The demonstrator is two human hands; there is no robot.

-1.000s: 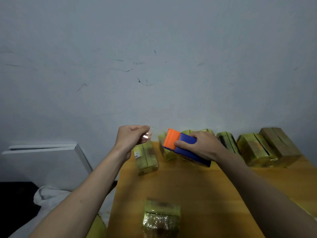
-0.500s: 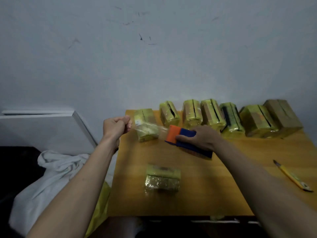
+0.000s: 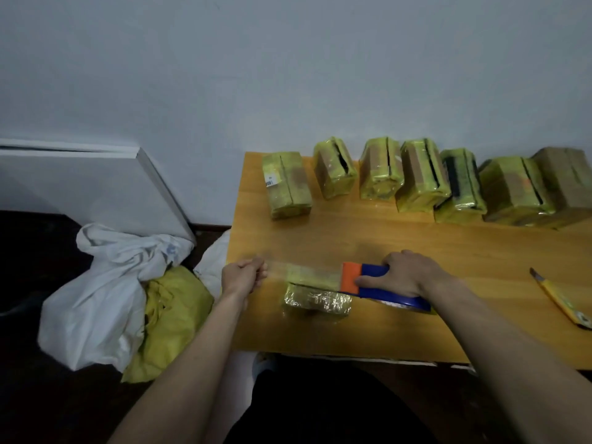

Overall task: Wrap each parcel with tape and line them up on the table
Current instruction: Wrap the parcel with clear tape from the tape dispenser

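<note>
A: State of the hands?

B: The left hand (image 3: 244,274) pinches the free end of the clear tape (image 3: 307,273), fingers curled tight. The right hand (image 3: 404,273) has its grip closed round the blue and orange tape dispenser (image 3: 371,283), thumb on the near side.

A: And the tape itself?

B: Stretched taut between the two hands, directly over the loose parcel (image 3: 317,303) at the near part of the bench (image 3: 400,238). I cannot tell whether it touches the parcel's top.

A: Difference from half a second ago?

B: Both hands have dropped toward the near edge. Earlier the strip hung in front of the back row, by the leftmost wrapped parcel; now it lies above the loose one. The pulled length looks longer. The loose parcel has not shifted.

A: The row?

B: Seven wrapped parcels (image 3: 381,169) lined up along the wall side, unchanged; the rightmost two press together.

A: Anything else on record?

B: A yellow utility knife (image 3: 559,298) at the right of the bench, well apart from the hands. On the floor to the left, a white bag (image 3: 105,283) against a yellow bag (image 3: 173,312).
</note>
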